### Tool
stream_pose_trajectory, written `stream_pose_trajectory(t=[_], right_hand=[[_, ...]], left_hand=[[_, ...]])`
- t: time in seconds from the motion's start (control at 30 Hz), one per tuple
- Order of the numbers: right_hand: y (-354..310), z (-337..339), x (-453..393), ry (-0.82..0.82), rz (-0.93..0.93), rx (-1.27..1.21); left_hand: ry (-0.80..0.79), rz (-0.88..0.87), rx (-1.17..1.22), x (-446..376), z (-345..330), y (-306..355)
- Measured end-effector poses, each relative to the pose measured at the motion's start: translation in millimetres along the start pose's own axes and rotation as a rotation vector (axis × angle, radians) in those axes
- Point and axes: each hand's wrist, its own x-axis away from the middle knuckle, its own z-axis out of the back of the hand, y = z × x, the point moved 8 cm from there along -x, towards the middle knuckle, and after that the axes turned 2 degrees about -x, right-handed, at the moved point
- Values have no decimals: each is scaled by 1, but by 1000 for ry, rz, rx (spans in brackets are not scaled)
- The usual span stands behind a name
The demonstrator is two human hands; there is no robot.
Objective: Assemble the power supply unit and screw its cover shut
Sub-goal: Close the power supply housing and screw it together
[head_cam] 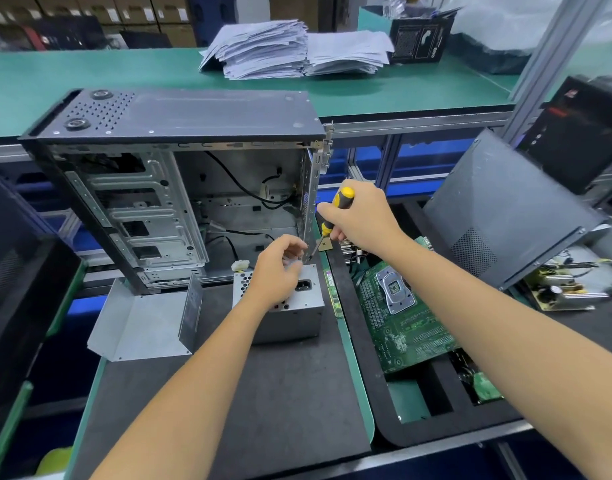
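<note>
Right hand (358,216) grips a yellow/black screwdriver (334,218), tip angled down-left at the top rear edge of the power supply box (280,306). Left hand (280,268) sits on top of that box w/ fingers curled by the tip, maybe pinching a screw but can't tell. Box stands on a dark mat (263,393) right in front of an open pc case (180,181). Bent metal cover (142,323) lies just left of it, green circuit board (401,313) off to the right.
</note>
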Motion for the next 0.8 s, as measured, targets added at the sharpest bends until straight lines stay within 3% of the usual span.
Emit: stream_pose_trajectory(t=[0.1, 0.27, 0.33, 0.8], right_hand=[[-3, 4, 2, -30, 21, 1], [-6, 1, 5, -122, 59, 31], [-4, -1, 6, -144, 57, 26], [5, -18, 11, -214, 57, 76]], left_hand=[[-101, 101, -63, -5, 0, -6], [-742, 281, -381, -14, -22, -13], [-880, 272, -527, -15, -28, -11], [-884, 333, -364, -19, -28, -17]])
